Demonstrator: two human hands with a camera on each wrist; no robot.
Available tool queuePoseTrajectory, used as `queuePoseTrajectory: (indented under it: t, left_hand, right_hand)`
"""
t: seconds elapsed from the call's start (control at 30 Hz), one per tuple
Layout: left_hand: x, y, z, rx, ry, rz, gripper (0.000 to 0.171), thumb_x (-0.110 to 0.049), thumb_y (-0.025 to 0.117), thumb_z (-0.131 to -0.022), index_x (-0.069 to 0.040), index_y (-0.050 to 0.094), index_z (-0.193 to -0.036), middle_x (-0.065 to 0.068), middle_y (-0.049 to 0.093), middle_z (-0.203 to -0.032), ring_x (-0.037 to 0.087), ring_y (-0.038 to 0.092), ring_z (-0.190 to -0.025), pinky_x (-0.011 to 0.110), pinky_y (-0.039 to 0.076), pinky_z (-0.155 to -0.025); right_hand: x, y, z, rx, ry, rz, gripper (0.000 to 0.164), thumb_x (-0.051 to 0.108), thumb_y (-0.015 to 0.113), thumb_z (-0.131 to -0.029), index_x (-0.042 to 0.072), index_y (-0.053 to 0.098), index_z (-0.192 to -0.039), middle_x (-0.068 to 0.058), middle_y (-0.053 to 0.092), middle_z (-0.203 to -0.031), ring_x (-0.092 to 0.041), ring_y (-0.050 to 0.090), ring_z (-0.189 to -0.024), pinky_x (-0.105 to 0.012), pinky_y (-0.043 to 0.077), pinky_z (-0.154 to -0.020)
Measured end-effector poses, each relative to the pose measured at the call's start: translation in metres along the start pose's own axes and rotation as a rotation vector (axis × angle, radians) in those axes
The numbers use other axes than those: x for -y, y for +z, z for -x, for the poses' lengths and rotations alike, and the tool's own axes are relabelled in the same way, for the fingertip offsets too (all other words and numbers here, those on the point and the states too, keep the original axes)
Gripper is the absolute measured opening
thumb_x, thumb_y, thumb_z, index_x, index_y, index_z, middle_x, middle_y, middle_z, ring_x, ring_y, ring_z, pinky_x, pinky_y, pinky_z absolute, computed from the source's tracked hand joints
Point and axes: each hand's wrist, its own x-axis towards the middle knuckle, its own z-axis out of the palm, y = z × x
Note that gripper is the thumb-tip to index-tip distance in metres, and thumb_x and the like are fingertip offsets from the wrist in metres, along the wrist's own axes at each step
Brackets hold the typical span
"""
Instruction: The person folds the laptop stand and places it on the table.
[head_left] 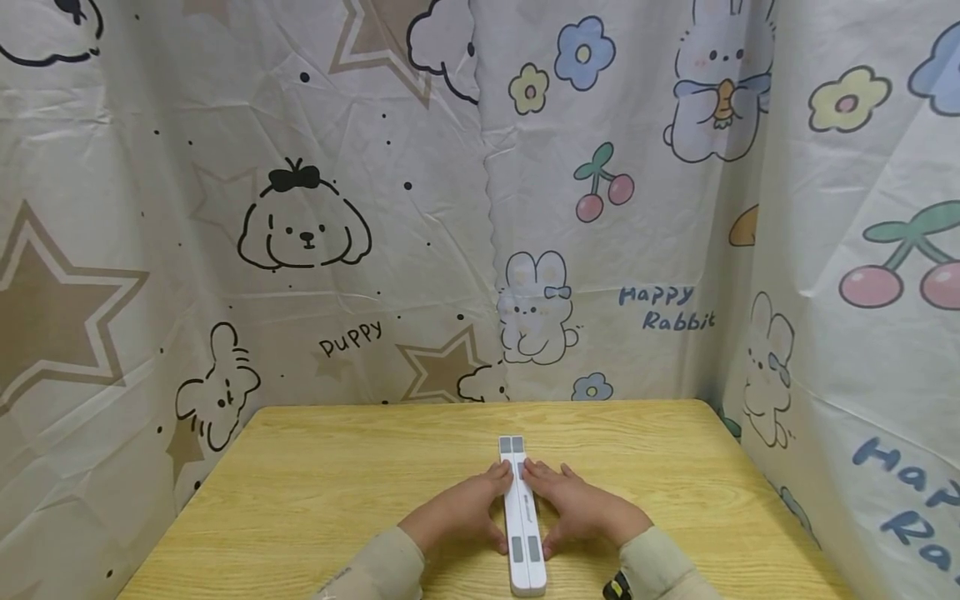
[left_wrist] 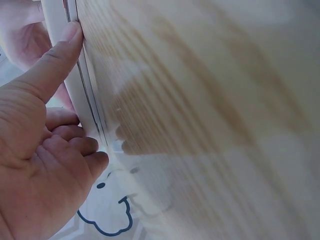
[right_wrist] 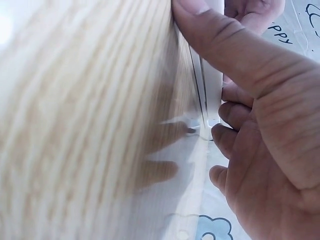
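A folded white laptop stand (head_left: pixel 522 521) with grey pads lies lengthwise on the wooden table, between my two hands. My left hand (head_left: pixel 468 504) is along its left side, thumb toward the near end and fingertips at the edge farther up. Mirroring it on the right side, my right hand (head_left: pixel 581 504) rests its fingertips and thumb against the stand. In the left wrist view, the left thumb (left_wrist: pixel 67 42) reaches across the narrow white side. The right wrist view has the right thumb (right_wrist: pixel 215 30) over the stand's edge, its other fingers lightly bent beside it.
The yellow wood-grain table (head_left: pixel 337 458) extends around the stand. Printed fabric curtains (head_left: pixel 420 208) stand behind the table and at both sides. A small black and yellow item (head_left: pixel 617 587) shows at the right cuff.
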Motion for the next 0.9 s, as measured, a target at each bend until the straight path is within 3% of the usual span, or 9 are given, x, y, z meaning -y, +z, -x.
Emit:
queuePoseTrajectory:
  t: [0.33, 0.53, 0.7, 0.9]
  left_hand:
    - [0.004, 0.000, 0.000, 0.006, 0.016, -0.024, 0.114, -0.037, 0.095, -0.065, -0.003, 0.036, -0.158, 0.012, 0.024, -0.168, 0.031, 0.027, -0.154, 0.042, 0.028, -0.125]
    - [0.008, -0.002, 0.004, 0.011, 0.017, -0.042, 0.112, -0.048, 0.090, -0.069, -0.007, 0.037, -0.158, 0.009, 0.026, -0.168, 0.031, 0.027, -0.154, 0.044, 0.029, -0.125]
    - [0.011, -0.005, 0.007, -0.004, 0.044, -0.066, 0.107, -0.057, 0.082, -0.074, -0.006, 0.039, -0.157, 0.010, 0.030, -0.167, 0.032, 0.029, -0.154, 0.045, 0.029, -0.125]
    - [0.016, -0.010, 0.022, -0.054, 0.046, -0.043, 0.092, -0.054, 0.078, -0.083, -0.004, 0.045, -0.153, 0.013, 0.034, -0.165, 0.034, 0.031, -0.152, 0.049, 0.030, -0.124]
  right_hand:
    - [0.002, -0.001, 0.002, 0.004, 0.011, 0.028, 0.114, 0.042, 0.091, -0.068, 0.004, 0.034, -0.159, -0.012, 0.024, -0.169, -0.036, 0.022, -0.155, -0.062, 0.011, -0.126]
    - [0.006, -0.005, 0.006, -0.014, -0.008, 0.067, 0.092, 0.044, 0.086, -0.076, 0.006, 0.049, -0.152, -0.010, 0.035, -0.165, -0.038, 0.028, -0.153, -0.064, 0.015, -0.125]
    - [0.005, -0.006, 0.010, -0.087, -0.069, 0.139, 0.070, 0.042, 0.082, -0.084, 0.007, 0.061, -0.141, -0.010, 0.050, -0.155, -0.040, 0.040, -0.147, -0.067, 0.023, -0.121]
    - [0.004, -0.004, 0.021, -0.212, -0.123, 0.222, 0.045, 0.034, 0.076, -0.092, 0.010, 0.069, -0.130, -0.008, 0.061, -0.145, -0.034, 0.050, -0.141, -0.062, 0.032, -0.119]
